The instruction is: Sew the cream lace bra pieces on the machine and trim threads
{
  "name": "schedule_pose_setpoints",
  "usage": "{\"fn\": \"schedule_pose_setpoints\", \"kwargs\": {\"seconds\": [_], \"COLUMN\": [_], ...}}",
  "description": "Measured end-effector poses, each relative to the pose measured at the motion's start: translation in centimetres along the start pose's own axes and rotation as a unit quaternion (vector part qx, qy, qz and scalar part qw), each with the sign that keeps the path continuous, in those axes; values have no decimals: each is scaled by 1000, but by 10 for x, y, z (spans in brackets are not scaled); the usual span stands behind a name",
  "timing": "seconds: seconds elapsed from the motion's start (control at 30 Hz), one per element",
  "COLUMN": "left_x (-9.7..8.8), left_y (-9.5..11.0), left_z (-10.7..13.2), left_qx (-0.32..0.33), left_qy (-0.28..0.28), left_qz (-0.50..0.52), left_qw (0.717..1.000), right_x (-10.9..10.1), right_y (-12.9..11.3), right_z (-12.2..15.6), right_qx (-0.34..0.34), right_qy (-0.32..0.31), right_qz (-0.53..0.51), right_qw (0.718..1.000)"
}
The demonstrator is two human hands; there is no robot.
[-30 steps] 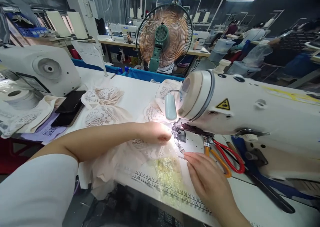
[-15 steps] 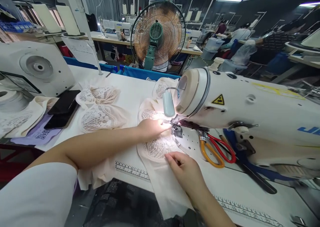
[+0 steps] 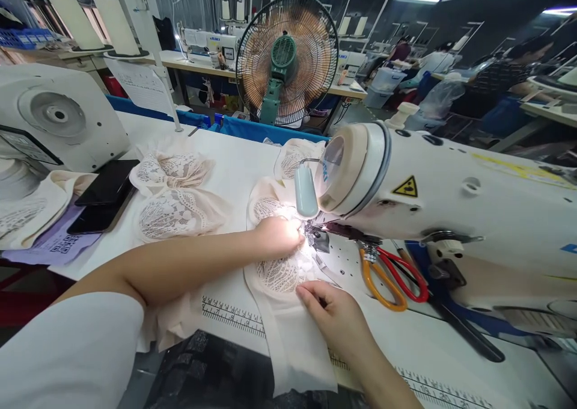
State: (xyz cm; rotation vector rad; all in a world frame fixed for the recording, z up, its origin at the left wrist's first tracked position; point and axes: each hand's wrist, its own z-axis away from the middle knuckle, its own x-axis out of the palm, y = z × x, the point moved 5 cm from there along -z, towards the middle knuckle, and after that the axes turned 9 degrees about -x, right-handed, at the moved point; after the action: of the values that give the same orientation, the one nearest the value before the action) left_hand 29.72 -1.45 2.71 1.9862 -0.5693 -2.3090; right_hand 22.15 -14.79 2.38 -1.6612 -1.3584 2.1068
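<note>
A pale cream lace bra (image 3: 277,275) lies under the lit needle area of a white sewing machine (image 3: 433,186). Beside the presser foot (image 3: 311,231), my left hand (image 3: 282,237) is closed on the bra, its fingertips curled in and partly lost in the glare. My right hand (image 3: 333,310) pinches the bra's edge below the lace cup, between thumb and forefinger. From there the plain wing of the bra (image 3: 300,349) hangs over the table's front edge. Another lace bra (image 3: 175,210) rests on the table to the left.
Scissors with orange and red handles (image 3: 387,276) lie right of the needle plate. Two dark phones (image 3: 106,189) sit on the left near a purple paper (image 3: 54,240). A second machine (image 3: 58,117) stands at the left edge. Behind the table is a large fan (image 3: 286,60); people sit farther back.
My left fingers, stretched toward the needle before, are now curled in closer to the presser foot. The bra's hanging wing has swung slightly left. My right hand keeps its pinch.
</note>
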Motion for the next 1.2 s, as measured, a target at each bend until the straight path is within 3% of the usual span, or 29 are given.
{"fn": "schedule_pose_setpoints", "kwargs": {"seconds": [0.13,0.4,0.6,0.8,0.93,1.07,1.2], "left_x": [0,-5,-13,-28,-22,-15,-18], "left_y": [-1,8,6,10,5,-10,-17], "left_z": [-3,-2,-7,18,45,51,42], "left_qx": [-19,53,61,104,125,35,-15], "left_qy": [18,10,30,57,1,-80,-123], "left_qz": [-29,-126,-113,-130,-173,-168,-147], "left_qw": [999,991,991,984,977,982,981], "right_x": [-1,-8,-12,-15,-14,-10,-13], "right_y": [1,5,12,10,9,11,10], "right_z": [-2,-6,-12,-6,4,6,-5], "right_qx": [-2,5,24,56,37,32,16], "right_qy": [-3,-3,8,-48,-93,-130,-128], "right_qz": [-1,18,-5,73,178,259,298], "right_qw": [1000,1000,1000,995,979,957,946]}}
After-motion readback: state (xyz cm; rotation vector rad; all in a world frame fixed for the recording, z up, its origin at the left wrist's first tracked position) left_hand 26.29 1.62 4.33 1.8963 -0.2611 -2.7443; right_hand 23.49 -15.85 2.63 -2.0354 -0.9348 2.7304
